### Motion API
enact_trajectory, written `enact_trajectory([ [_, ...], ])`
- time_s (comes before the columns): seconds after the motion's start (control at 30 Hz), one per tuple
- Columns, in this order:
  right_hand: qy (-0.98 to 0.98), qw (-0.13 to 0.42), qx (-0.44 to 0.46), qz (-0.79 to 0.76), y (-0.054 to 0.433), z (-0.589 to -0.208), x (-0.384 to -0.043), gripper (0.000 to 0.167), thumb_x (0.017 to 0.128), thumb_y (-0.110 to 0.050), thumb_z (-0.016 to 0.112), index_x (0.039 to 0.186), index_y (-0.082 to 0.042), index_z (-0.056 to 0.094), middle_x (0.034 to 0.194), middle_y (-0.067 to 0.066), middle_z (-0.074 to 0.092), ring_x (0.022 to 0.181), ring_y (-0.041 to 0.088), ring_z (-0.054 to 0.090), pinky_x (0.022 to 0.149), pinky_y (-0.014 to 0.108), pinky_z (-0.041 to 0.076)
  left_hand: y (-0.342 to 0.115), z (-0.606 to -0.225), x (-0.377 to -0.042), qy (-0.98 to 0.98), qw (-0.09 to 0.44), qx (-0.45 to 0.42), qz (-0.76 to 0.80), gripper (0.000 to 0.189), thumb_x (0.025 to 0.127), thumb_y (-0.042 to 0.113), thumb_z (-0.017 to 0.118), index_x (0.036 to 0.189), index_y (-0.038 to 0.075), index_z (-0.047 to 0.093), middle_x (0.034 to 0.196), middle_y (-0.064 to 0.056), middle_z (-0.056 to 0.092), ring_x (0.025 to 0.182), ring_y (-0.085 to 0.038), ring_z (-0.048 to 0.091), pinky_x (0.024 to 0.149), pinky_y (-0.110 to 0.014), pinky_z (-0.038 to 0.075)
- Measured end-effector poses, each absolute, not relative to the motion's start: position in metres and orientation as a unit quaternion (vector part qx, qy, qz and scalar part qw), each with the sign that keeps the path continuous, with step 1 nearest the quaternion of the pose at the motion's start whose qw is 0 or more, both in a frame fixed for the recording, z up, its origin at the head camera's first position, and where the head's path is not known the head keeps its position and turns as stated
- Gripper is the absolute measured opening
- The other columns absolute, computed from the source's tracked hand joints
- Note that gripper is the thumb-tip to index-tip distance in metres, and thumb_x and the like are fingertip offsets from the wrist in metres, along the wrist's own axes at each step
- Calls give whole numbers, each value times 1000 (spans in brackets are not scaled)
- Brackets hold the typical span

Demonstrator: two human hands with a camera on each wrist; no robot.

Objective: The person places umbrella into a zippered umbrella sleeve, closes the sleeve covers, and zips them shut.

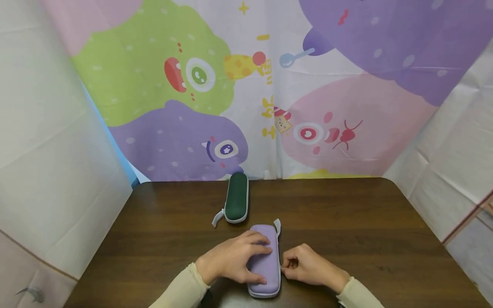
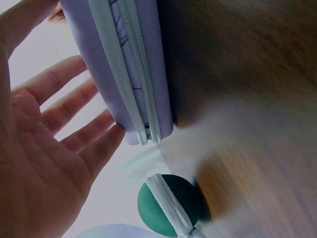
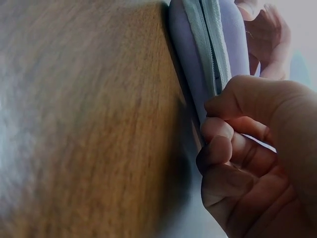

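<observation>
Smoothly rounded, the lilac case (image 1: 265,265) has a partly undone zip (image 3: 196,29); atop it the left hand (image 1: 236,257) rests, fingers apart; beside it the right hand (image 1: 307,265) pinches the zip edge.

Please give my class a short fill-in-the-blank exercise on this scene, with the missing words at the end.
1. The case touched by the left hand is ____.
2. The green case lies ____ from the person than the other.
3. In the head view, the right hand is just ____ of the nearer case.
4. The table is ____.

Missing words: purple; farther; right; brown.
</observation>
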State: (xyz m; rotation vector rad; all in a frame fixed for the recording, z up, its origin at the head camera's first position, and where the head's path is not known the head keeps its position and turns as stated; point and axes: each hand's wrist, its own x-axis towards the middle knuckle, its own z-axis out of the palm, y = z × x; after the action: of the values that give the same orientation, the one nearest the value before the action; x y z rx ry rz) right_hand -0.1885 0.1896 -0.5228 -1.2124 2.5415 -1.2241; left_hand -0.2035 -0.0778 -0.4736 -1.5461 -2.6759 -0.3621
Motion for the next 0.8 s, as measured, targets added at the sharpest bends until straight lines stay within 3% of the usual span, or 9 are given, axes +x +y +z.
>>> enact_trajectory([
  [0.43, 827, 51, -395, -397, 190, -519, -183, 26, 78, 2, 73, 70, -21, 67, 67, -20, 59, 62, -13, 50, 53, 12, 48, -75, -474, -203, -864, 4, -488, -123, 63, 80, 55, 82, 130, 18, 71, 138, 4, 60, 134, -17, 52, 114, -29, 43],
  [0.8, 825, 32, -416, -382, 188, -517, -175, 24, 76, 1, 75, 69, -21, 67, 67, -20, 58, 62, -18, 47, 52, 8, 45, -74, -472, -204, -865, -1, -481, -142, 64, 80, 56, 82, 129, 17, 71, 136, 4, 61, 133, -14, 52, 112, -27, 44],
])
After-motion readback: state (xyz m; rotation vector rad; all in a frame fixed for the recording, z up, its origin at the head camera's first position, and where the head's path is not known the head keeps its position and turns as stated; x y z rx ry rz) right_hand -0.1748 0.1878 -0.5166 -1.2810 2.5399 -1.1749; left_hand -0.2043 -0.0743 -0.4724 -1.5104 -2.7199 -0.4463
